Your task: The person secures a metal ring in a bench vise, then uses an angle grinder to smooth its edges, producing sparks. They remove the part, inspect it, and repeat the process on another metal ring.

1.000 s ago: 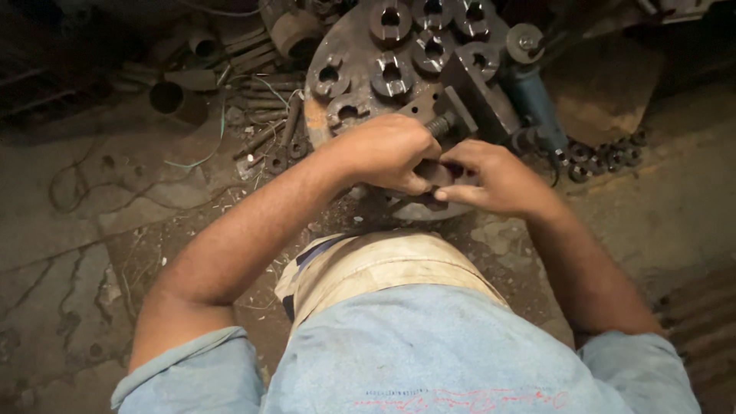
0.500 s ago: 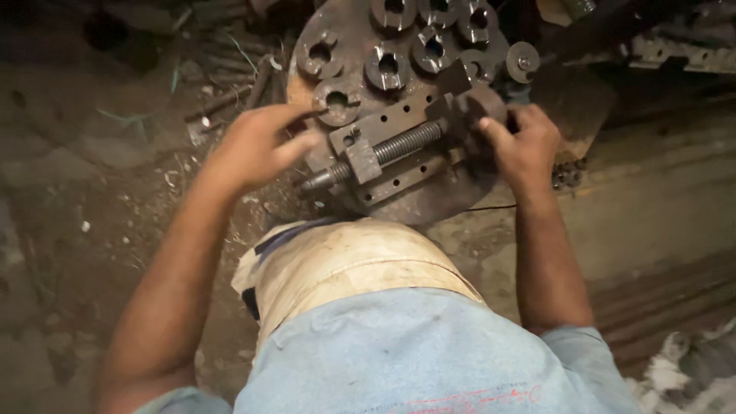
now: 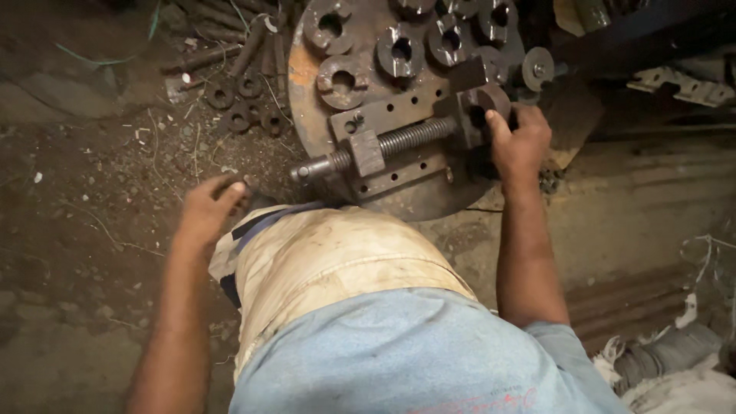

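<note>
Gripping firmly, the right hand (image 3: 520,142) is closed over a dark round metal piece (image 3: 484,102) at the far end of a clamp, thumb pressed along its near side and fingers wrapped over the top; the left hand (image 3: 207,208) hangs low, well apart from that grip, its fingers curled loosely around something small and dark that cannot be made out.

Under the right hand lies a big rusty round plate (image 3: 307,84), which carries everything else on it; bolted across it, running away from the gripped piece toward the left hand, is a flat bar with holes (image 3: 383,115); along that bar lies a thick threaded screw (image 3: 414,136), passing through a square block (image 3: 366,152) and ending in a plain stub (image 3: 310,169) nearest the left hand; beyond the grip, farther up the plate, sit several thick metal rings with notched holes (image 3: 341,80); just beside the gripped piece, to the right, stands a small grey disc (image 3: 538,69).

Left of the plate, on the dirt floor (image 3: 84,199), lies a scatter of small rings and rods (image 3: 238,100); below the grip, the person's pale stained trousers (image 3: 337,261) and light blue shirt (image 3: 414,360) fill the near view.
</note>
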